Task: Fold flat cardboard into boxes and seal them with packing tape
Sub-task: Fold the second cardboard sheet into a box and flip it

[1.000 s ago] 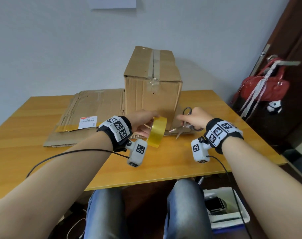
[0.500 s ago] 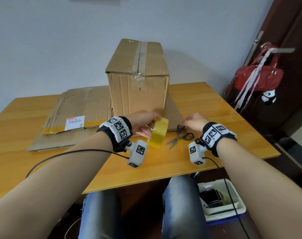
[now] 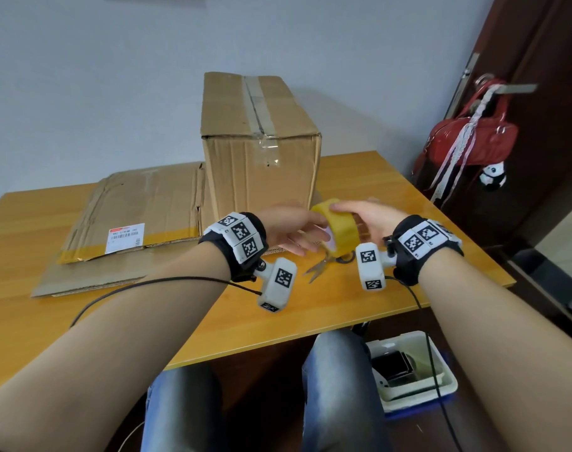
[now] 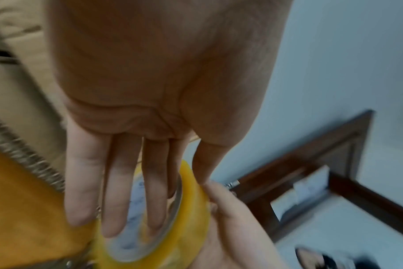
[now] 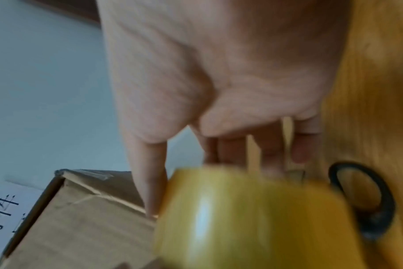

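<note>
Both hands meet on the roll of yellow packing tape [image 3: 340,230], held above the table [image 3: 392,288] just in front of the taped cardboard box [image 3: 262,151]. The left hand [image 3: 294,231] has its fingers almost straight across the roll's open side – thumb on the outer band. The right hand [image 3: 364,216] seems to pinch the rim, though blur hides the contact. The roll looks light, stiff and smooth; take it through the core, because the glossy outside may slip.
</note>
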{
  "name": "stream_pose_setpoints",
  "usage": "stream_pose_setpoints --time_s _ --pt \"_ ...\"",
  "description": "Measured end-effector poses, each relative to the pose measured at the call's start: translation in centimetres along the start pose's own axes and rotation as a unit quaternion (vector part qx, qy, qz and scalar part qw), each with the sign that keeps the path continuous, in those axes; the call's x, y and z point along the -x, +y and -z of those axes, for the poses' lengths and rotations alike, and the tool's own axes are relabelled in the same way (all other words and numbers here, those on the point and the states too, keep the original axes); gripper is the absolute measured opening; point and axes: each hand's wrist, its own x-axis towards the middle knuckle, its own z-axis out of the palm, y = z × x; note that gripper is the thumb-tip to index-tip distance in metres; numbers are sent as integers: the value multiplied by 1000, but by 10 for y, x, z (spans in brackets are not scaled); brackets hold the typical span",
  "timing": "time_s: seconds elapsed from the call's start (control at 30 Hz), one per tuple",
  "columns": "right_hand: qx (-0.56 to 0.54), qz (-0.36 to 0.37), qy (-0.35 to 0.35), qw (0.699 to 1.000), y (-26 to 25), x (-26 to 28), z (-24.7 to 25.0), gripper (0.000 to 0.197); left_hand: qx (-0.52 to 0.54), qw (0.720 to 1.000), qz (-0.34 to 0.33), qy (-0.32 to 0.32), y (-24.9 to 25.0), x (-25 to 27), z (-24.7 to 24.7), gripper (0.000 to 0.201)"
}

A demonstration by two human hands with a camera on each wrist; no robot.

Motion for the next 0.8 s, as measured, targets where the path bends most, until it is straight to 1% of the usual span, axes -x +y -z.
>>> stream_pose_setpoints --time_s 0.03,0.07,0.1,0.17,0.27,0.3,0.4,0.5,0.53,0.57,0.6,0.63,0.67,0.7,0.73,0.77,0.8 --pt "11 8 60 998 0 -4 4 52 -21 1000 -18 7 4 1 -2 29" --pt "54 21 118 991 0 -6 9 58 -32 999 -39 16 7 1 -4 29" --pt "112 37 162 980 1 -6 13 57 -29 997 -61 22 11 2 -6 27" --pt "205 55 206 955 6 -5 21 46 -11 994 -101 28 20 7 -8 23" --pt "286 37 216 933 24 -11 27 36 -23 987 -154 43 33 13 -6 19" --pt "314 28 215 924 30 -12 27 36 -25 984 -167 50 36 15 -5 18" --pt "354 12 219 909 38 -17 22 46 -32 975 -205 82 42 20 -1 14" --pt "391 1 208 897 39 -21 15 41 -69 956 -251 135 45 23 5 16" --pt "382 3 208 900 37 -22 12 38 -76 947 -268 162 46 23 9 17" --pt "351 21 210 912 32 -21 9 39 -69 936 -285 193 47 24 12 16" --pt "285 52 203 935 23 -19 5 47 -52 924 -301 229 48 26 16 16" --pt "192 87 188 959 10 -15 1 58 -36 908 -318 270 50 29 21 18" --pt "97 126 170 972 -6 -9 -3 67 -28 888 -335 313 51 32 27 19" --pt "23 163 153 974 -22 -5 -8 72 -23 868 -349 353 51 35 32 18" --pt "-19 195 141 971 -38 0 -12 75 -17 848 -362 386 52 37 38 17" --pt "-34 225 138 964 -52 4 -18 75 -11 831 -374 411 51 38 45 16" --pt "-24 257 142 956 -62 6 -23 75 -3 814 -389 431 50 40 51 16"
